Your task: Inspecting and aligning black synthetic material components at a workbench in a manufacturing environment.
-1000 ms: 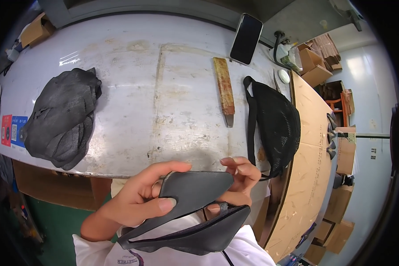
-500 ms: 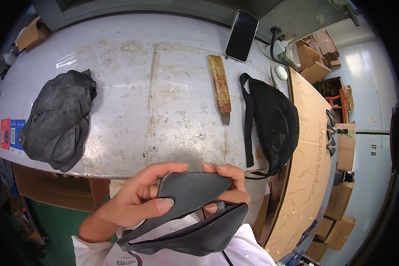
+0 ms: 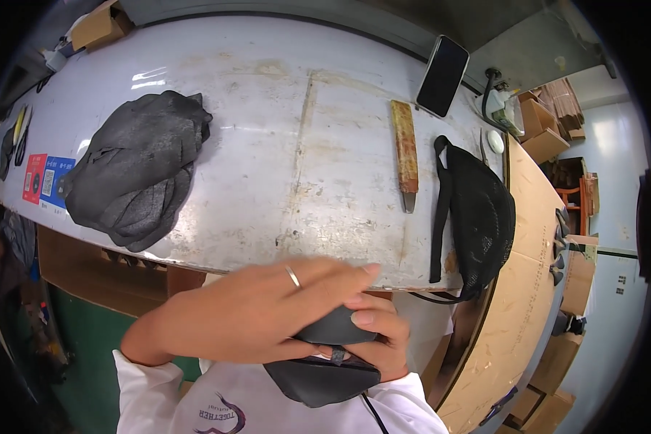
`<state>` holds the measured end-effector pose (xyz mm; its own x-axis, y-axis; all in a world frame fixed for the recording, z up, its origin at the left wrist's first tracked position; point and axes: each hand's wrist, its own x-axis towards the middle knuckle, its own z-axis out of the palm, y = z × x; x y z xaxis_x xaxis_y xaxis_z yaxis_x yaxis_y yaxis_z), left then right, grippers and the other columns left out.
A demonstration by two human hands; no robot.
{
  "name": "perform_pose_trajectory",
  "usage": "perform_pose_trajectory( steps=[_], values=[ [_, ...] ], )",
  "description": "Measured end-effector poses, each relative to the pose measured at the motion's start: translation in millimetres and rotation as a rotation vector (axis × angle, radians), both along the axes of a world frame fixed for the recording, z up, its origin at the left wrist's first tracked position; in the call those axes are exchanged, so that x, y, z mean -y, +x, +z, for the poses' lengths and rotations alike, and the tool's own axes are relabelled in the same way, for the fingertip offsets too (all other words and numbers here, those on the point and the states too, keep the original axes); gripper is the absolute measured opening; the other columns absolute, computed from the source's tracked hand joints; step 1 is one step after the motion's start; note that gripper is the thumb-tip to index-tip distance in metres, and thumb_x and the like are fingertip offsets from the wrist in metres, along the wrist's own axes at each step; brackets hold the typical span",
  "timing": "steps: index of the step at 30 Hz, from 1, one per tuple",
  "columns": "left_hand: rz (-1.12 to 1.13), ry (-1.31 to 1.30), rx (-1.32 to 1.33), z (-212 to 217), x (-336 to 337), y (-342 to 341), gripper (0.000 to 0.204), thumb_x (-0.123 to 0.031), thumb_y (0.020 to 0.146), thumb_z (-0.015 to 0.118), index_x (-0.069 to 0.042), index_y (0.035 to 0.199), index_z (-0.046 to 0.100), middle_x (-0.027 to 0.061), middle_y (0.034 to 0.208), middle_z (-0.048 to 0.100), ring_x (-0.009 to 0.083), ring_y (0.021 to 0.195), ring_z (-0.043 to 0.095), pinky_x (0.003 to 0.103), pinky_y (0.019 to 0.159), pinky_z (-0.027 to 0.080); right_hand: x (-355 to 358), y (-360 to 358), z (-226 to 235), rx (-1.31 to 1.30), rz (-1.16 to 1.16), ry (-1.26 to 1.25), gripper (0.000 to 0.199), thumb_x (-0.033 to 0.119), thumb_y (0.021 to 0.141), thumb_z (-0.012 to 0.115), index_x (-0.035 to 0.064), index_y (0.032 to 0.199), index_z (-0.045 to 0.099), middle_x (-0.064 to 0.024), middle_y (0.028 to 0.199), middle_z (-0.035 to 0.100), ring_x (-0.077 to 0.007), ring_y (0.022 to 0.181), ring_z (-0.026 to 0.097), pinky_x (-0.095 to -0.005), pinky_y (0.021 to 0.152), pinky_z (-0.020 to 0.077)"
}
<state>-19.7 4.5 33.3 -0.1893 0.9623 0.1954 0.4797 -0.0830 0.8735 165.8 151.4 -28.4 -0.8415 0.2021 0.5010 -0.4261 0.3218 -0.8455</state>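
Observation:
A dark grey-black leather piece, looking like a shoe upper [image 3: 322,382], is in front of my chest, its opening between an upper and a lower flap. My right hand [image 3: 387,340] is closed on its right side, fingertips over the top flap and part of the hand inside the opening. Across the top flap lies my left hand [image 3: 260,311], back toward me, fingers stretched out to the right and a ring on one finger. Its fingertips reach close to my right fingertips. The hand hides the left part of the upper.
On the worn white table [image 3: 260,145] lie a bunched dark grey cloth or leather [image 3: 137,166], a rusty-handled blade tool [image 3: 405,152], a black mesh bag [image 3: 477,210] and a phone [image 3: 443,76]. Cardboard [image 3: 517,275] borders the right side. An open box [image 3: 101,271] sits under the table.
My left hand has let go of the upper's left edge and swung over its top, fingers straightened. The upper is turned and partly covered. The view has shifted left.

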Motion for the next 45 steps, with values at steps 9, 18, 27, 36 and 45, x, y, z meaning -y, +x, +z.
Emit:
perform_pose_trajectory(
  steps=[9, 18, 27, 36, 45],
  values=[
    [0.068, 0.196, -0.270, -11.3, 1.7, 11.1, 0.046, -0.027, 0.073, 0.074, -0.004, 0.113, 0.068, 0.0041, 0.102, 0.064, 0.0199, 0.073, 0.055, 0.029, 0.057, 0.048, -4.2, -5.1, 4.9, -0.084, -0.319, 0.306, 0.021, 0.038, 0.082, 0.073, 0.0181, 0.086, 0.073, -0.0049, 0.124, 0.056, -0.0319, 0.125, 0.047, -0.0511, 0.112, 0.0299],
    [0.112, 0.328, -0.388, -20.7, 4.2, 12.1, 0.036, -0.031, 0.074, 0.073, -0.011, 0.103, 0.072, -0.0010, 0.088, 0.061, 0.0162, 0.062, 0.050, 0.025, 0.044, 0.041, -2.5, -25.0, -2.3, -0.426, -0.370, 0.489, 0.028, 0.038, 0.087, 0.071, 0.0120, 0.081, 0.062, 0.0002, 0.103, 0.060, -0.0219, 0.101, 0.058, -0.0446, 0.095, 0.0469],
    [0.128, 0.320, -0.548, -12.1, 11.0, 15.6, 0.034, -0.030, 0.077, 0.071, -0.009, 0.103, 0.072, 0.0000, 0.090, 0.062, 0.0165, 0.062, 0.048, 0.026, 0.044, 0.040, -15.6, -34.2, 1.7, -0.158, -0.038, 0.105, 0.048, 0.043, 0.073, 0.082, 0.0068, 0.094, 0.059, -0.0127, 0.113, 0.060, -0.0316, 0.106, 0.058, -0.0476, 0.091, 0.0476],
    [0.180, 0.152, -0.155, -11.3, 8.6, 37.4, 0.080, 0.001, 0.069, 0.078, 0.012, 0.138, 0.037, 0.0266, 0.121, 0.056, 0.0297, 0.089, 0.058, 0.037, 0.074, 0.049, 9.3, -48.9, -14.4, -0.174, -0.186, -0.303, 0.083, 0.035, 0.079, 0.080, 0.0110, 0.142, 0.030, -0.0259, 0.134, 0.046, -0.0381, 0.127, 0.047, -0.0507, 0.105, 0.0360],
    [0.448, 0.157, 0.311, -22.9, 16.0, 25.7, 0.096, 0.000, 0.082, 0.070, 0.007, 0.151, 0.004, 0.0312, 0.140, 0.041, 0.0337, 0.125, 0.050, 0.038, 0.102, 0.041, 7.1, -21.2, -13.2, 0.014, -0.211, -0.628, 0.027, 0.023, 0.103, 0.046, -0.0012, 0.092, 0.049, -0.0115, 0.082, 0.058, -0.0147, 0.071, 0.049, -0.0280, 0.069, 0.0432]
  ],
)
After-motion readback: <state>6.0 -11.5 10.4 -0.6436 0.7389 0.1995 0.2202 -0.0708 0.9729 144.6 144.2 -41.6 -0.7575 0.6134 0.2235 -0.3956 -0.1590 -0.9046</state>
